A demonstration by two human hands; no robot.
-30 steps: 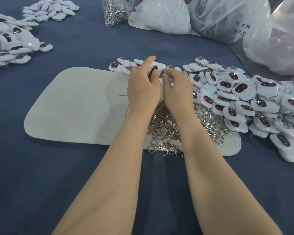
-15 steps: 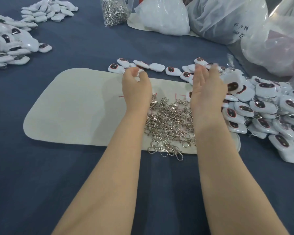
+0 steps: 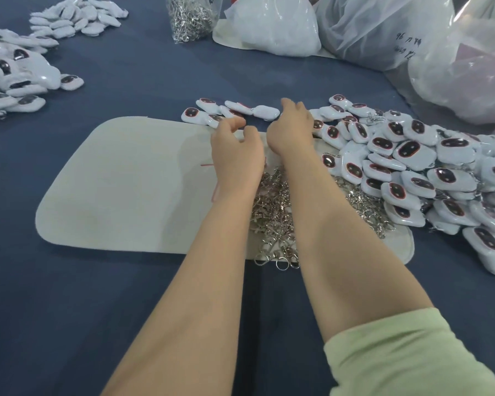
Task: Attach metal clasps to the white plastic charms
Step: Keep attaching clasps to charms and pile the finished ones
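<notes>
**A:** Left side first?
**B:** The far-left charm piles (image 3: 17, 78) sit well apart from the work, likely a separate batch. The white mat (image 3: 126, 181) is the work patch.
**A:** Left hand?
**B:** The left hand (image 3: 237, 155) hovers over the mat's far edge, fingers curled, thumb out. Can't tell if it pinches anything.
**A:** Clasps?
**B:** The clasp heap (image 3: 272, 212) is on the mat beneath the forearms, probably kept close for fast picking.
**A:** Right hand?
**B:** The right hand (image 3: 292, 130) reaches forward, fingers stretched and holding nothing visible, tips just beside a row charm (image 3: 266, 112) past the mat. My guess is that's the next pick. The big charm heap (image 3: 412, 167) lies right, overlapping the mat.
</notes>
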